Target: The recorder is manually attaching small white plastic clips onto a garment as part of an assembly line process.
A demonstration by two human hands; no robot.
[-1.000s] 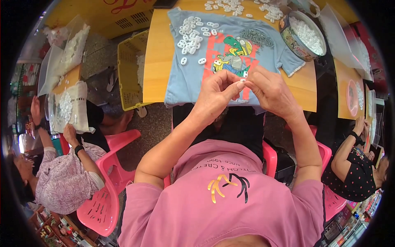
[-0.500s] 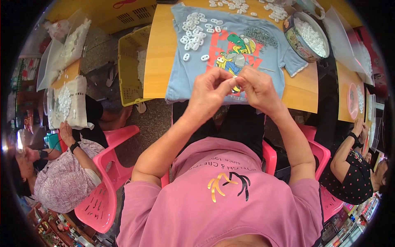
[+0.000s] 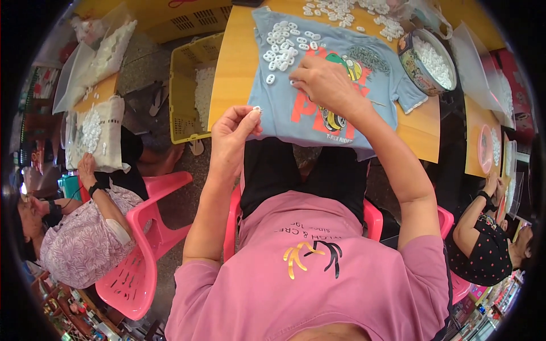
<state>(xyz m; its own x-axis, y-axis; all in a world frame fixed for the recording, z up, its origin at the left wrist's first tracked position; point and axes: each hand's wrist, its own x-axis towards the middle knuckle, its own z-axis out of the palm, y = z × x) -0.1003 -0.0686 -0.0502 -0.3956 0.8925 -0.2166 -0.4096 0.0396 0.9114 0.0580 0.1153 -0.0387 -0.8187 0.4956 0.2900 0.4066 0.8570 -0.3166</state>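
Note:
My left hand [image 3: 232, 136] is raised off the near left edge of the blue T-shirt [image 3: 273, 108]. Its thumb and forefinger pinch a small white plastic piece [image 3: 257, 108]. Over the shirt's printed front stretches my right hand [image 3: 327, 82], with its fingertips closed around another white oval piece [image 3: 293, 82], partly hidden by them. Just beyond those fingers lies a loose heap of white oval pieces with holes [image 3: 280, 42]. A pile of small dark grey metal parts [image 3: 368, 59] rests on the shirt to the right of my right hand.
The shirt covers much of a wooden table [image 3: 230, 68]. A round tin [image 3: 435, 62] of white pieces stands at the right, with more white pieces [image 3: 341, 11] at the back. A yellow crate [image 3: 177, 102] is at the left. People sit on both sides, one on a pink chair [image 3: 142, 261].
My hands were together over the shirt; now they are apart. The left moved left with a white piece, and the right reached forward and left to another piece on the shirt.

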